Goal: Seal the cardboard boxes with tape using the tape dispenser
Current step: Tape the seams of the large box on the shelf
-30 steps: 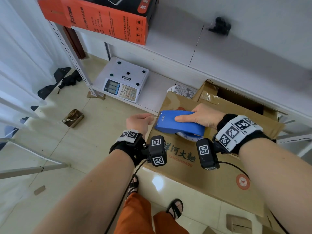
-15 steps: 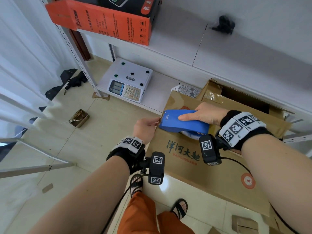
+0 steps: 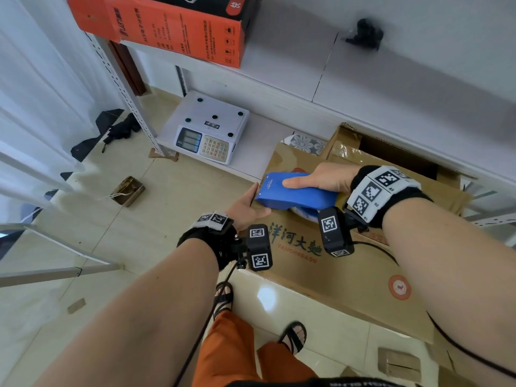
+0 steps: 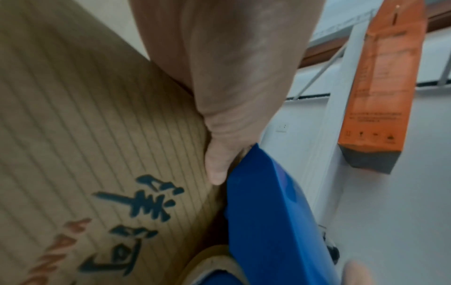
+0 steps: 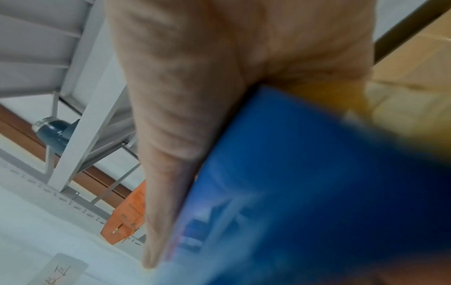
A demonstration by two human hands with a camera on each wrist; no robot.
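A brown cardboard box [image 3: 349, 275] with dark printed characters lies on the floor. My right hand [image 3: 315, 180] grips a blue tape dispenser [image 3: 293, 192] from above, with its nose at the left edge of the box top. A tape roll [image 3: 304, 212] peeks out beneath it. My left hand [image 3: 245, 205] holds that left edge just under the nose. In the left wrist view its thumb [image 4: 214, 169] lies on the box top [image 4: 85, 135] beside the dispenser [image 4: 275, 221]. The other fingers are hidden over the side. The right wrist view shows my right hand [image 5: 195, 96] against the blurred blue dispenser [image 5: 305, 183].
An open cardboard box [image 3: 391, 155] stands behind the first one, under a white shelf. A weighing scale [image 3: 212, 132] sits on the low shelf at left, and an orange carton [image 3: 173, 26] on the shelf above. A small brown box [image 3: 128, 189] lies on the tiled floor. My sandalled feet [image 3: 293, 333] stand close in front.
My left hand has moved right from free air onto the box's left edge, under the dispenser's nose. My right hand has kept its grip on the dispenser.
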